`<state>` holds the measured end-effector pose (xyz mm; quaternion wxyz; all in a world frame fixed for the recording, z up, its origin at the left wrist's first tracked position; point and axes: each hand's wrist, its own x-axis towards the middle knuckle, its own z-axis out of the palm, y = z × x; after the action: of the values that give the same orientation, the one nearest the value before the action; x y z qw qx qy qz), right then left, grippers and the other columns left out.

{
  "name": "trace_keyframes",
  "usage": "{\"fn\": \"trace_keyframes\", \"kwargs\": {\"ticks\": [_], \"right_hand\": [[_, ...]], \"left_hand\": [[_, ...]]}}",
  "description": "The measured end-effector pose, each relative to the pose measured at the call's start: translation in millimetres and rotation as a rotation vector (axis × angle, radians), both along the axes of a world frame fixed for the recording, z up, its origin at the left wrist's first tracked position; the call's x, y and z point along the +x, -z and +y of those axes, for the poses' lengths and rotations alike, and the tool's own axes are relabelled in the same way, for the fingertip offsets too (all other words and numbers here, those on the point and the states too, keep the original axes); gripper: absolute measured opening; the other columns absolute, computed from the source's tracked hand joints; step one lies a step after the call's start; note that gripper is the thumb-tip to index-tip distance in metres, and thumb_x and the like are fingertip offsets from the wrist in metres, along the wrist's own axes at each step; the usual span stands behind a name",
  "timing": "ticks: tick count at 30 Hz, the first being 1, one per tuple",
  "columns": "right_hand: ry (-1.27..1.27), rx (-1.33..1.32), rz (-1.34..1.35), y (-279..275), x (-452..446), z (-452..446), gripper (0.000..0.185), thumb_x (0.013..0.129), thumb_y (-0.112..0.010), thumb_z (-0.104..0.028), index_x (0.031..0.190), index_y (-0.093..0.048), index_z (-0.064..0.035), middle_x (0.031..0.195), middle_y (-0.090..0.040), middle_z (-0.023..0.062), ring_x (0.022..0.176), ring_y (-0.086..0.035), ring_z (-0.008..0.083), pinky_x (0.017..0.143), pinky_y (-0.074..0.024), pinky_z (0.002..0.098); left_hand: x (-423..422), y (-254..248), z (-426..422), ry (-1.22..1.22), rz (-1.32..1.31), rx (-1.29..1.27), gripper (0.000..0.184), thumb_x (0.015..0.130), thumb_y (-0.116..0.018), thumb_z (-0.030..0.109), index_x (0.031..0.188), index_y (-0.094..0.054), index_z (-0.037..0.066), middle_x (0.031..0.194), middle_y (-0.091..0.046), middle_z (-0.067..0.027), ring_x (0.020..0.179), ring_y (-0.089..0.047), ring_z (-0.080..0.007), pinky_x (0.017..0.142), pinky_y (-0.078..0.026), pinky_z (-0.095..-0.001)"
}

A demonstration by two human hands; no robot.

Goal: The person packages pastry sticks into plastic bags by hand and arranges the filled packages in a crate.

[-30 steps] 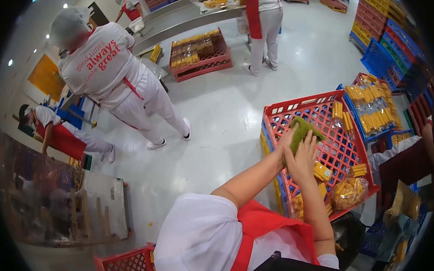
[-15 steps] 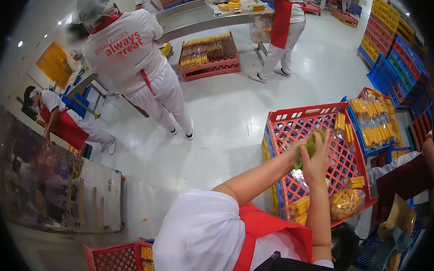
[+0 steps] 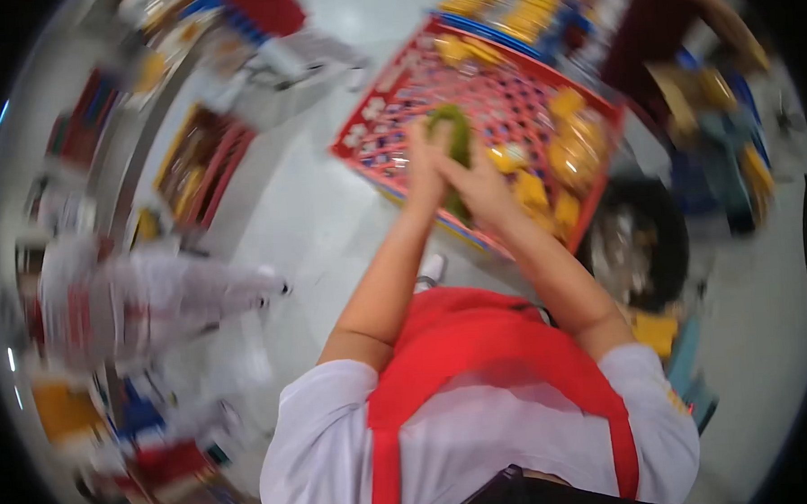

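Note:
Both my hands are together over a red plastic crate (image 3: 585, 77), with a crumpled green cloth (image 3: 453, 128) between them. My left hand (image 3: 425, 165) presses against the cloth from the left, fingers pointing away from me. From the right, my right hand (image 3: 480, 178) closes on the same cloth, its thumb side touching my left hand. Part of the green also shows below the hands. Inside the crate lie clear bags of yellow sticks (image 3: 579, 150), mostly along its right side. Motion blur hides the finer detail of the fingers.
A blue crate (image 3: 493, 34) of yellow packs adjoins the far side. A round black bin (image 3: 655, 241) stands right of the crate. A co-worker in a dark red apron (image 3: 655, 43) is at the upper right; another person in white (image 3: 153, 299) stands at left.
My view has swung round, so the crate now appears higher and further left. My hands have stayed together on the green cloth over the crate.

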<state>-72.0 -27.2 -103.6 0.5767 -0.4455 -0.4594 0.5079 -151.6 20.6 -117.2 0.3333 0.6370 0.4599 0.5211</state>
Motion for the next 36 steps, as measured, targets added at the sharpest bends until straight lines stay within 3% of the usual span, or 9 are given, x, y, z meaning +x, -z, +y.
{"fn": "trace_keyframes", "kwargs": {"ticks": [4,12,16,18,21,27,30,32,36], "right_hand": [[0.154,0.164,-0.305,14.6,20.3,-18.2,0.053,0.083,-0.052,-0.024,0.125,-0.029,-0.0016,0.122,-0.040,0.0136,0.111,-0.039,0.0191,0.093,-0.0306,0.0292],[0.390,-0.209,0.147,64.0,98.6,-61.6,0.050,0.085,-0.045,-0.034,0.122,-0.034,-0.0016,0.115,-0.045,0.0205,0.107,-0.045,0.0263,0.088,-0.0352,0.0304],[0.362,-0.371,0.191,18.6,167.4,-146.0,0.060,0.077,-0.059,-0.027,0.124,-0.035,0.0015,0.115,-0.048,0.0149,0.103,-0.048,0.0214,0.087,-0.0379,0.0309],[0.846,-0.418,-0.296,11.2,206.5,-190.3,0.055,0.076,-0.060,-0.022,0.121,-0.039,0.0023,0.111,-0.052,0.0122,0.100,-0.050,0.0194,0.084,-0.0403,0.0307],[1.266,-0.111,0.016,-33.1,259.7,-282.9,0.042,0.076,-0.062,-0.021,0.109,-0.050,0.0010,0.098,-0.058,0.0068,0.087,-0.055,0.0147,0.075,-0.0426,0.0261],[2.193,-0.163,-0.590,-132.2,260.7,-435.6,0.042,0.071,-0.067,-0.027,0.098,-0.055,0.0022,0.086,-0.057,0.0086,0.075,-0.054,0.0158,0.060,-0.0448,0.0293],[2.244,-0.161,-0.611,-120.2,278.3,-467.2,0.044,0.071,-0.066,-0.033,0.098,-0.055,0.0011,0.086,-0.057,0.0100,0.075,-0.054,0.0187,0.063,-0.0451,0.0313],[2.151,-0.655,-0.681,-79.8,313.4,-512.0,0.044,0.075,-0.062,-0.034,0.098,-0.053,0.0025,0.091,-0.058,0.0109,0.083,-0.056,0.0200,0.071,-0.0448,0.0309],[1.377,-1.263,-0.753,51.8,371.4,-585.9,0.069,0.075,-0.058,-0.039,0.125,-0.034,0.0022,0.118,-0.047,0.0178,0.109,-0.045,0.0246,0.087,-0.0367,0.0330]], "left_hand": [[26.8,32.6,21.4,0.340,-0.630,-0.471,0.020,0.087,-0.045,0.023,0.093,-0.042,0.004,0.081,-0.050,-0.0061,0.069,-0.051,-0.0123,0.060,-0.044,-0.0252],[98.0,48.5,-54.3,0.520,0.125,-0.231,0.028,0.084,-0.046,0.017,0.105,-0.046,-0.002,0.096,-0.054,-0.0160,0.086,-0.053,-0.0239,0.075,-0.041,-0.0319],[104.8,44.2,-100.2,1.106,0.288,-0.057,0.051,0.077,-0.057,0.013,0.124,-0.037,0.004,0.117,-0.041,-0.0150,0.110,-0.039,-0.0238,0.088,-0.036,-0.0314],[101.0,58.5,-97.8,1.179,0.393,0.065,0.050,0.077,-0.058,0.014,0.122,-0.040,0.004,0.118,-0.041,-0.0144,0.109,-0.040,-0.0247,0.088,-0.036,-0.0319],[83.8,91.5,-79.8,1.204,0.533,-0.253,0.048,0.072,-0.063,0.023,0.113,-0.049,0.002,0.109,-0.049,-0.0190,0.101,-0.047,-0.0330,0.086,-0.037,-0.0366],[11.5,192.8,-40.1,1.175,1.070,-0.260,0.057,0.068,-0.065,0.024,0.117,-0.046,0.002,0.114,-0.049,-0.0203,0.108,-0.045,-0.0320,0.091,-0.035,-0.0372],[-13.7,207.4,-35.9,1.112,1.056,-0.569,0.057,0.070,-0.064,0.024,0.118,-0.045,-0.001,0.117,-0.048,-0.0192,0.111,-0.044,-0.0296,0.092,-0.035,-0.0358],[-25.6,225.0,-34.4,1.056,1.032,-0.631,0.057,0.071,-0.063,0.026,0.118,-0.045,-0.001,0.115,-0.049,-0.0191,0.109,-0.046,-0.0293,0.090,-0.037,-0.0352],[-40.7,235.3,-34.9,0.841,1.060,-0.824,0.058,0.070,-0.062,0.030,0.118,-0.045,0.001,0.114,-0.049,-0.0211,0.106,-0.049,-0.0299,0.087,-0.040,-0.0347]]}}
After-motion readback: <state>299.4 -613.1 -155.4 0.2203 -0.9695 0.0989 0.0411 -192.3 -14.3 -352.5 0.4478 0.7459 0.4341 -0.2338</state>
